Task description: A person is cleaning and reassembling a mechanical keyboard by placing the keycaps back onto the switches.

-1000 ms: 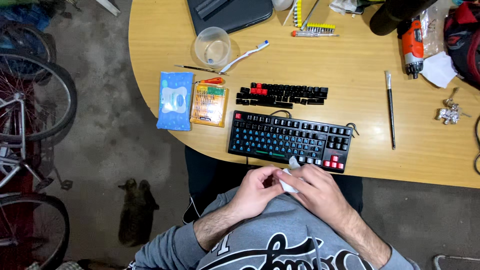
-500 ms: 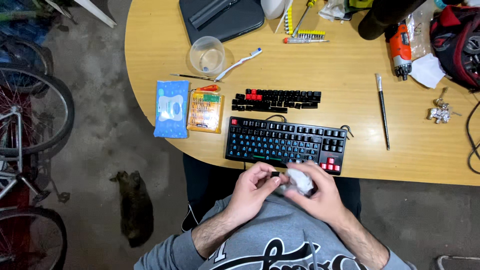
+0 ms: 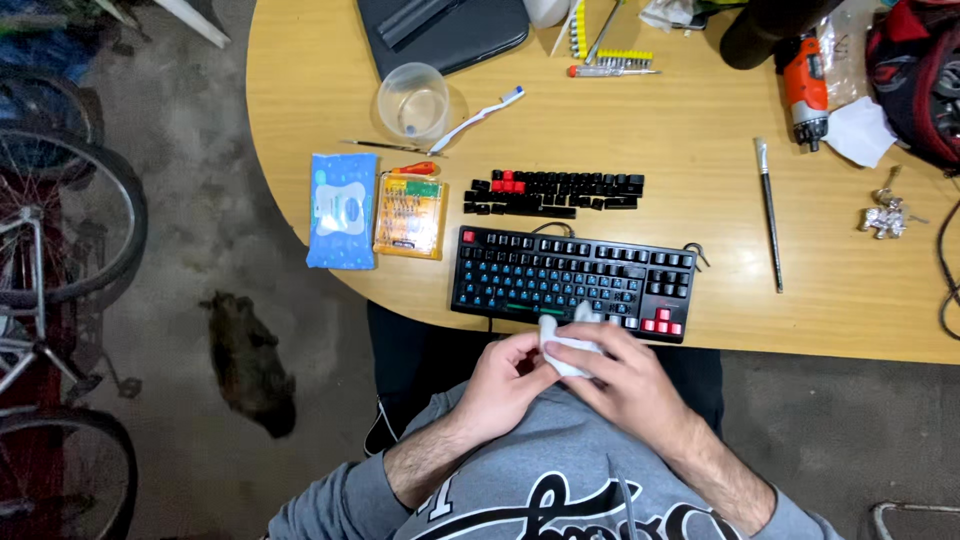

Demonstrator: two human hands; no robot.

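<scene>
Both of my hands meet just below the table's front edge, over my lap. My right hand [image 3: 625,378] holds a small white wipe [image 3: 562,343], and my left hand [image 3: 502,378] pinches its left side. Directly beyond them lies a black keyboard [image 3: 570,280] with blue-lit keys and a few red ones at its right end. A row of loose black and red keycaps [image 3: 552,193] sits behind the keyboard.
On the wooden table [image 3: 700,120]: a blue wipes pack [image 3: 342,209], an orange screwdriver-bit case [image 3: 409,213], a clear plastic cup [image 3: 412,100], a toothbrush [image 3: 478,118], a long brush [image 3: 768,212], an orange power tool [image 3: 802,88], a dark case [image 3: 440,30]. Bicycle wheels [image 3: 60,230] stand at left.
My hands have kept working the white wipe between them and have lifted slightly toward the keyboard's front edge. The view shifted a little.
</scene>
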